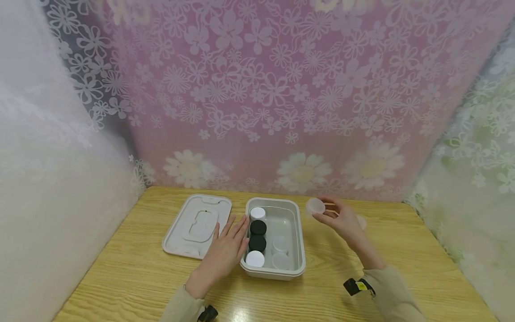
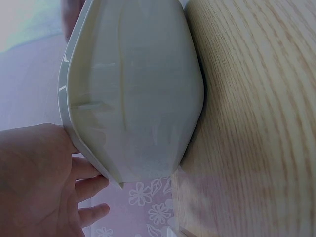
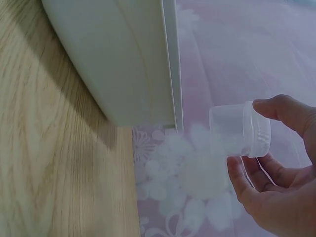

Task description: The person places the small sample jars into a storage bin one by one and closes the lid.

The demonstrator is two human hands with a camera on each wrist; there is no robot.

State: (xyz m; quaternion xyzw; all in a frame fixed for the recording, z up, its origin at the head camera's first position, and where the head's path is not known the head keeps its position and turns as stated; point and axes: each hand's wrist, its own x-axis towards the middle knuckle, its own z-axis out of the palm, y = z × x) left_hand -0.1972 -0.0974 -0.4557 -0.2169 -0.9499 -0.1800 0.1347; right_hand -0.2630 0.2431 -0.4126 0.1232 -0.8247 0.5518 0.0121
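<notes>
My right hand (image 1: 345,222) pinches a small translucent jar (image 1: 315,206) by its ridged lid, thumb on one side and fingers on the other. In the right wrist view the jar (image 3: 228,131) is tilted on its side in the air, near the tub's wall. My left hand (image 1: 226,249) rests on the left rim of a white rectangular tub (image 1: 302,241), its fingers extended. Inside the tub, a column of jars with white (image 1: 255,259) and black lids (image 1: 258,228) runs along the left wall. Two translucent jars (image 1: 280,244) stand at the near right.
A white tub lid (image 1: 181,228) lies on the wooden table (image 1: 132,277) to the left, partly behind my left hand. Another pale round item (image 1: 362,222) shows behind my right wrist, mostly hidden. Flower-patterned curtains (image 1: 241,89) hang at the back and sides.
</notes>
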